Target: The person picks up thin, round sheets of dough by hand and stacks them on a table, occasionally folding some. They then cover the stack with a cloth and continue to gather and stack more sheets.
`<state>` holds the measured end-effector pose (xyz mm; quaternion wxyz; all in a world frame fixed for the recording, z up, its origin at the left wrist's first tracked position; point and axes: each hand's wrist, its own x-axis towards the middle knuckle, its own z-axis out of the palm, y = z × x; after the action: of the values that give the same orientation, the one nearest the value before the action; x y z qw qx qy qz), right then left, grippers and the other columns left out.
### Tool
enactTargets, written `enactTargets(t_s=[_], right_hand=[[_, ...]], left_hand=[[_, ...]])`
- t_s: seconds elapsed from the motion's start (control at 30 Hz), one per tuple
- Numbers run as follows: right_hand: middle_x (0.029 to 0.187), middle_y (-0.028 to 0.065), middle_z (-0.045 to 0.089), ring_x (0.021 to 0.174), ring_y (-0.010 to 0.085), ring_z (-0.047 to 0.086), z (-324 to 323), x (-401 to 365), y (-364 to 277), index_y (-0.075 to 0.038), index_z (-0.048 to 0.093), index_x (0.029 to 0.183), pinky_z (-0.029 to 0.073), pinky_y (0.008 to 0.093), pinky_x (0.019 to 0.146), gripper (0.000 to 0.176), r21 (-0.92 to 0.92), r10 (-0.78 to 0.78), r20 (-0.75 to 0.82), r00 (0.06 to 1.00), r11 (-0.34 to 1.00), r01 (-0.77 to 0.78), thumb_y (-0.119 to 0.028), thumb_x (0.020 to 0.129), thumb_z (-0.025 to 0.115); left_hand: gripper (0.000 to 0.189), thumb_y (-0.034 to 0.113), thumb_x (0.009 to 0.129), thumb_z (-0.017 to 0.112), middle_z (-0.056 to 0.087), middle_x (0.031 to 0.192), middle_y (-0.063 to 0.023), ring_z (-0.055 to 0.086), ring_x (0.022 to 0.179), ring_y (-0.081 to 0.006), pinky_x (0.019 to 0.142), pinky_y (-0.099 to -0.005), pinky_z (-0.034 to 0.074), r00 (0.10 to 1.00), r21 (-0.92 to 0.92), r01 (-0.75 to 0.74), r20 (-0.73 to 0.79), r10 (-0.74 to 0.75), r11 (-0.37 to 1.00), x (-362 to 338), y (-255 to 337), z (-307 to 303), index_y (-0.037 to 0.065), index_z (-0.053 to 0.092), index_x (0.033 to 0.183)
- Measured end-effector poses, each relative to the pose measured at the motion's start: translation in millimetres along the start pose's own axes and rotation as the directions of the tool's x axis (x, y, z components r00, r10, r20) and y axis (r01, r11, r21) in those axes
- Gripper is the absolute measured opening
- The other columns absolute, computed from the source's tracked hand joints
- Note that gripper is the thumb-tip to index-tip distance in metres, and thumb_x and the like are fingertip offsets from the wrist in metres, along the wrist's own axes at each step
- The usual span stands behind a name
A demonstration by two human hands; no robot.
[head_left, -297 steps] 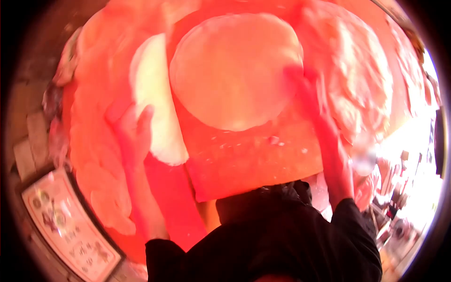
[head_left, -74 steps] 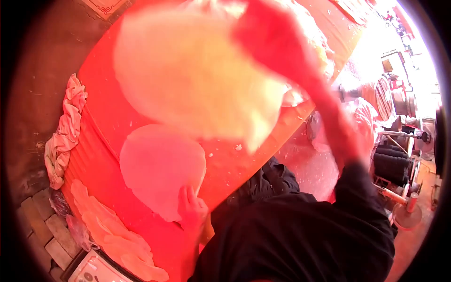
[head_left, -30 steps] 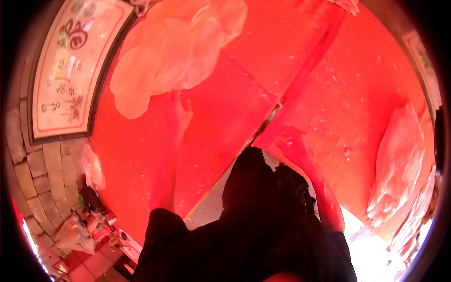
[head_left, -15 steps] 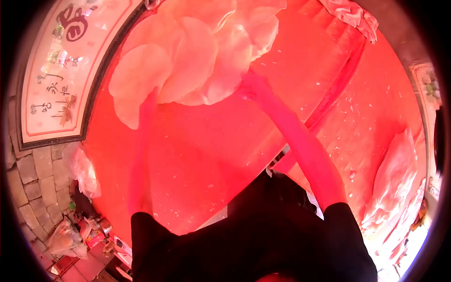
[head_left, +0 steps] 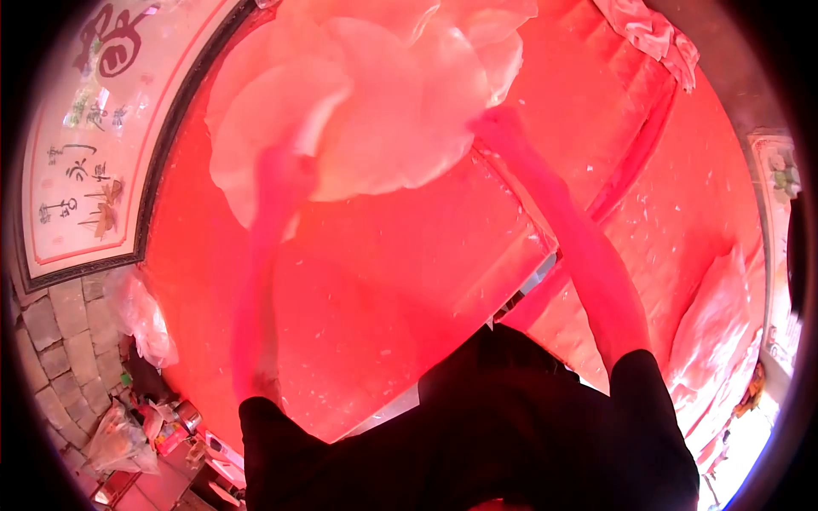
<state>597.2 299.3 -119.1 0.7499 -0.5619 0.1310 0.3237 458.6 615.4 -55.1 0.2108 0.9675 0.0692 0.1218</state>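
Several thin, pale round sheets (head_left: 392, 111) overlap in a pile on the red surface (head_left: 383, 281). At the pile's lower left, my left hand (head_left: 288, 175) is closed on the edge of one sheet, which curls up beside the fingers; the hand is somewhat blurred. My right hand (head_left: 501, 128) is at the right edge of the pile, its fingers bent near the sheets' rim. Whether those fingers grip anything is too unclear to tell under the red light.
A framed panel with writing (head_left: 81, 170) stands along the left. Crumpled pink cloth (head_left: 652, 38) lies at the top right. Clear plastic (head_left: 716, 315) rests on the right side. Plastic bags (head_left: 119, 439) and small items are on the floor at the lower left.
My left hand has moved slightly right, and the sheet edge by it has lifted and curled. My right hand has shifted right and slightly up. The whole view has shifted a little.
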Motion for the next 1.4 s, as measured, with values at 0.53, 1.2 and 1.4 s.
enactTargets(t_s=[0.53,1.2,1.4], right_hand=[[0.07,0.0026,0.06,0.056,0.0136,0.057,-22,80,-20,-0.002,0.065,0.094,0.043,0.0265,0.045,0.025,-0.002,0.044,0.021,0.999,0.999,-0.044,-0.023,0.084,0.074],[0.084,0.0062,0.068,0.068,0.0149,0.065,-108,-185,83,0.003,0.065,0.105,0.05,0.0249,0.058,0.027,-0.001,-0.201,-0.322,0.925,0.977,0.212,-0.006,0.081,0.072],[0.088,0.0073,0.067,0.071,0.0158,0.064,-121,-225,63,0.002,0.063,0.108,0.048,0.0262,0.058,0.028,-0.01,-0.236,-0.348,0.907,0.969,0.248,-0.004,0.081,0.068]], left_hand=[[0.04,0.01,0.079,0.062,0.068,0.089,-0.0161,0.067,0.083,-0.0326,0.073,-0.0394,0.054,0.997,-0.35,0.06,-0.031,-0.075,0.935,84,146,119,0.004,0.059,0.119],[0.041,0.014,0.089,0.062,0.055,0.126,-0.0245,0.056,0.116,-0.0378,0.094,-0.0423,0.05,0.636,-0.702,0.41,0.677,0.369,0.582,-249,261,96,0.0,0.054,0.126],[0.041,0.023,0.093,0.059,0.053,0.129,-0.0246,0.054,0.12,-0.035,0.097,-0.0424,0.048,0.339,-0.241,0.899,0.911,0.233,-0.365,-262,223,131,0.0,0.055,0.127]])
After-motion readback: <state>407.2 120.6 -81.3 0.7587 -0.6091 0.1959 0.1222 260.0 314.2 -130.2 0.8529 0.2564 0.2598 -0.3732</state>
